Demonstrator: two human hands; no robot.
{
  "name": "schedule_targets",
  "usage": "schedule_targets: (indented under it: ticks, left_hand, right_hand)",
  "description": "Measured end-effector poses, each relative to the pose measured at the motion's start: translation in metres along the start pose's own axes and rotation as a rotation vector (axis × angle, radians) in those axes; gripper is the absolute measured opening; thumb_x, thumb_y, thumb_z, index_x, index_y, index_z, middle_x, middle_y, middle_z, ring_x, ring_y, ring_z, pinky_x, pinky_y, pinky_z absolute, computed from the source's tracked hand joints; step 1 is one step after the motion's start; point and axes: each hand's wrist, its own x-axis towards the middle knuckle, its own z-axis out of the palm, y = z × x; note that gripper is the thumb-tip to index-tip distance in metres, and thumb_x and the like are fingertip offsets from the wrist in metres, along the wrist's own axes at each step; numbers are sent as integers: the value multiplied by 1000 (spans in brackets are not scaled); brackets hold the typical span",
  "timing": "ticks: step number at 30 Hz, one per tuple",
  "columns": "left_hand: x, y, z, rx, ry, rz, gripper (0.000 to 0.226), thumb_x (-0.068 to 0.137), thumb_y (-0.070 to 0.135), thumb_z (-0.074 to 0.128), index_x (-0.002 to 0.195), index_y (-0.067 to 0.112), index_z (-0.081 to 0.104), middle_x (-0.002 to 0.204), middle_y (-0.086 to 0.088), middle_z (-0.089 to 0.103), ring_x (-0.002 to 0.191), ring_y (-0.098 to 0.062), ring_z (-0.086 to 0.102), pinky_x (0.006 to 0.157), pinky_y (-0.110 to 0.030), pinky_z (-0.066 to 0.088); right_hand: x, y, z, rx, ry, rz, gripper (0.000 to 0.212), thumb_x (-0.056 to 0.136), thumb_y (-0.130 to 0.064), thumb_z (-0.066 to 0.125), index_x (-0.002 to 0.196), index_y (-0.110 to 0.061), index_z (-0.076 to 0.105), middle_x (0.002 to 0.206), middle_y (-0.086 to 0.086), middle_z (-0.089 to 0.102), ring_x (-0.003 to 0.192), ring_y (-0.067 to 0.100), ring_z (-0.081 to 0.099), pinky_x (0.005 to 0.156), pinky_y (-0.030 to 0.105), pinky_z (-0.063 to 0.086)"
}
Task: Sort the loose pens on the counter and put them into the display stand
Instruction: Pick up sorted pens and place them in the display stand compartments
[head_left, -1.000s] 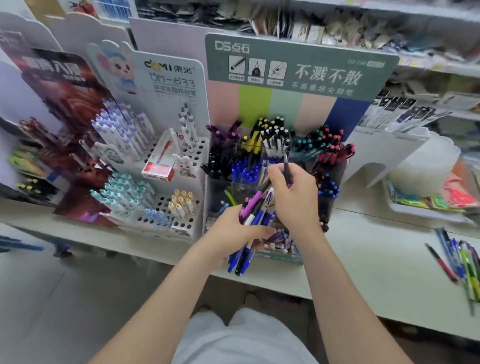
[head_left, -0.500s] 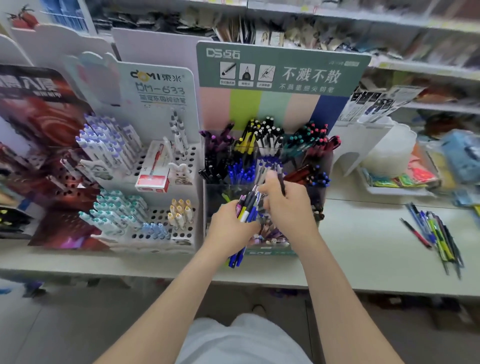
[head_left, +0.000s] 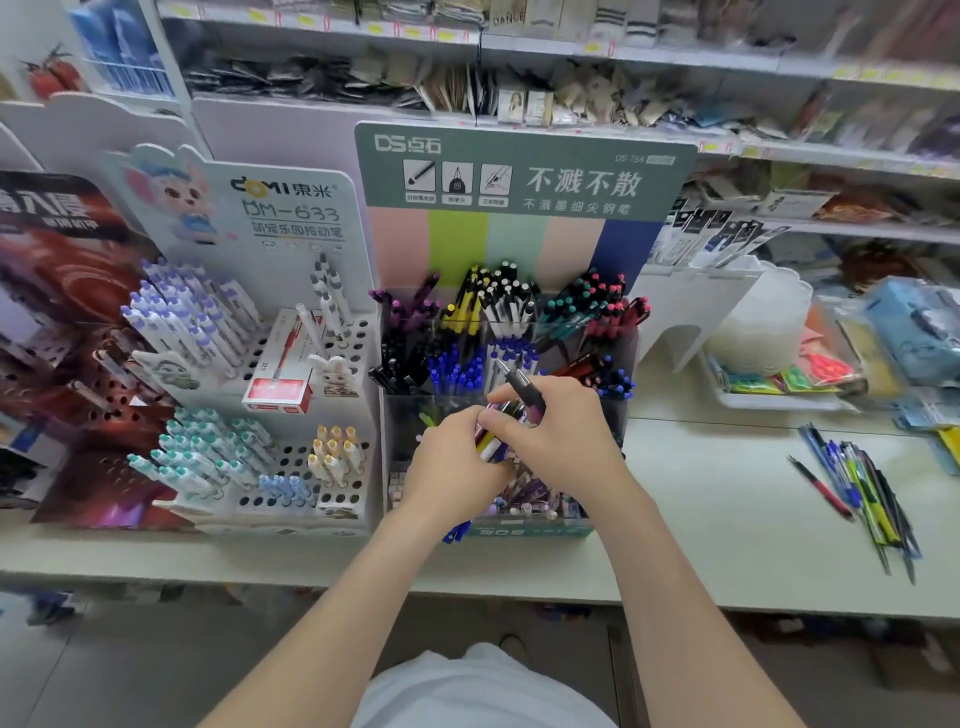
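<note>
Both hands had sunk lower over the clear plastic, green-based display stand (head_left: 519, 531). The left hand (head_left: 452, 467) held a bundle of coloured pens (head_left: 492, 446) in a full grip. The right hand (head_left: 566, 436), in a narrow grip, pinched one dark purple-banded pen (head_left: 525, 388), best steered tip-down among the stand's purple pens (head_left: 410, 309).

Open counter (head_left: 717, 499) lay between the display stand (head_left: 524, 171) and the loose pens (head_left: 857, 493). On the stand's other side, the white pen rack (head_left: 291, 374) stood just beside it, closing that way.
</note>
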Motion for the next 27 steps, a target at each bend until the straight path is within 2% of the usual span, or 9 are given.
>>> schedule_targets:
  ticks: [3,7,10,14,16,18,21,23,27]
  left_hand:
    - [3,1,-3,-22,-4,11,21,76,21,73,95,32,69,78,7,73,68,-13,71,65,-43,63]
    - [9,0,-11,-123,-37,1,19,79,17,75,95,27,70,81,2,76,66,-16,76,69,-46,65]
    - [11,-8,-19,-199,-54,-43,20,80,20,81,94,19,68,82,-6,75,68,-25,77,73,-48,67]
    - [8,-15,-30,-307,3,-108,20,88,15,80,101,8,67,75,-6,71,57,-15,66,59,-29,58]
    - [9,-16,-32,-350,49,-119,20,89,14,78,103,6,66,80,-12,73,58,-18,69,61,-36,59]
    - [10,-15,-32,-417,88,-134,19,90,14,77,104,8,66,81,-11,75,64,-22,73,68,-43,63]
    - [11,-11,-34,-569,118,-133,17,91,13,75,106,9,68,84,-8,75,64,-21,69,73,-45,61]
    - [11,-9,-36,-617,120,-113,16,92,12,75,106,8,69,87,-13,75,64,-21,67,72,-43,60]
    - [10,-6,-40,-637,139,-103,16,93,13,74,105,3,67,87,-16,74,65,-23,65,65,-38,58]
  right_hand:
    - [8,3,-2,10,21,-20,17,86,-45,85,98,-34,82,74,-13,56,69,3,54,63,21,37]
    - [17,-3,2,61,7,-113,12,88,-39,84,94,-29,79,88,-12,67,82,4,63,75,28,51]
    - [26,-12,-5,172,-1,-75,12,100,-33,70,94,-23,66,78,-4,65,65,4,54,66,29,47]
    - [35,-14,-22,345,82,-43,18,111,-32,53,102,-16,54,78,3,73,56,6,51,59,30,45]
    - [33,-14,-20,365,65,-28,19,110,-32,55,102,-15,55,82,-2,77,54,7,48,57,33,45]
    - [28,-12,-15,364,33,-3,16,104,-29,64,96,-16,62,79,-11,74,58,9,50,59,35,47]
    - [19,-3,-6,344,-82,30,12,87,-19,76,93,-29,71,85,-6,74,66,10,62,65,30,55]
    - [14,-2,-1,271,-203,-3,24,89,-14,68,100,-35,69,81,-8,69,62,7,54,62,24,48]
    - [13,-8,7,225,-325,5,25,107,-25,47,85,-27,59,66,-9,45,57,11,39,59,34,35]
